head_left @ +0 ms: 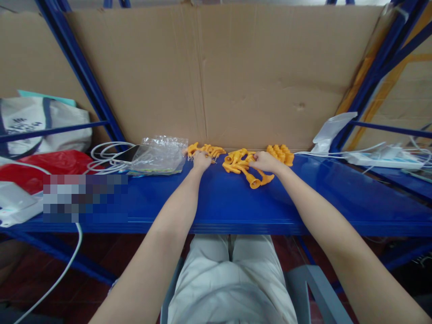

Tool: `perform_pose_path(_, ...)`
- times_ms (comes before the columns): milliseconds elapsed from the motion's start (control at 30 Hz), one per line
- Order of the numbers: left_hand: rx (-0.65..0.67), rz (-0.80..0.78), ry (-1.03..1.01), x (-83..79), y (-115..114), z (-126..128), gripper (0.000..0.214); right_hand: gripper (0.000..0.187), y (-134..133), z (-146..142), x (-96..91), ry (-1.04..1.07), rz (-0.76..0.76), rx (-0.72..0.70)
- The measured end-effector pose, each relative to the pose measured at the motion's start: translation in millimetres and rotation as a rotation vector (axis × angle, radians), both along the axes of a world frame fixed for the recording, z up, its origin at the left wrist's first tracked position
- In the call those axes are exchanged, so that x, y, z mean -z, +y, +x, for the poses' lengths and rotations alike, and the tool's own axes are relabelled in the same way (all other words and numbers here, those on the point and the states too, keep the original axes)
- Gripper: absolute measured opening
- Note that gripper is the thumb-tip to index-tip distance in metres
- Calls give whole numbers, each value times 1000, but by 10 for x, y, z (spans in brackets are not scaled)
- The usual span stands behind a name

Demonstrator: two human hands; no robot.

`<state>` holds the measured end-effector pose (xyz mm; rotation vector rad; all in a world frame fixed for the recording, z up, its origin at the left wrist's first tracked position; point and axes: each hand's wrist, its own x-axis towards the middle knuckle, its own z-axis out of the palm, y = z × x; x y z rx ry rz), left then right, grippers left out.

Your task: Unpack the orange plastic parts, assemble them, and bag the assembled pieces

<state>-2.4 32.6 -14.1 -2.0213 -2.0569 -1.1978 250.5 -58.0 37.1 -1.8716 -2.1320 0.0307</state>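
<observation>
My left hand (201,161) reaches to a group of small yellow pieces (216,150) with thin chain-like metal bits hanging from them. Its fingers look curled, and what they grip is hidden. My right hand (265,162) is closed at the edge of a loose pile of yellow plastic pieces (236,161), its fingertips on one of them. In front of that hand lies a yellow piece with a flared, hollow end (254,181). Just behind and to the right of it, bumpy yellow pieces (281,154) stand close together.
Clear plastic bags (162,155) and a coiled white cable (104,155) lie to the left on the blue table (216,202). A cardboard sheet (236,81) closes off the back between blue posts. At right are a white pouch (332,130) and a power strip (388,157).
</observation>
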Motion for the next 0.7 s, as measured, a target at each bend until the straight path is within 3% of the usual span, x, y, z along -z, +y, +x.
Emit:
perform_pose_path(167, -21, 77, 11, 4, -32, 7, 25, 32, 24, 11, 2, 199, 173, 67)
perform_pose_path(300, 37, 189, 2, -24, -33, 16, 23, 41, 50, 66, -2, 397, 344, 47)
perform_pose_path(400, 181, 296, 36, -86, -84, 81, 19, 37, 86, 121, 5, 510, 543, -49)
perform_pose_path(500, 428, 357, 118, -165, -221, 232, 22, 39, 132, 155, 29, 588, 690, -192)
perform_pose_path(600, 633, 412, 207, -224, -400, 438, 35, 41, 177, 154, 67, 636, 744, -305)
perform_pose_path(700, 732, 430, 268, -245, -513, 618, 38, 42, 213, 125, 106, 671, 725, -405)
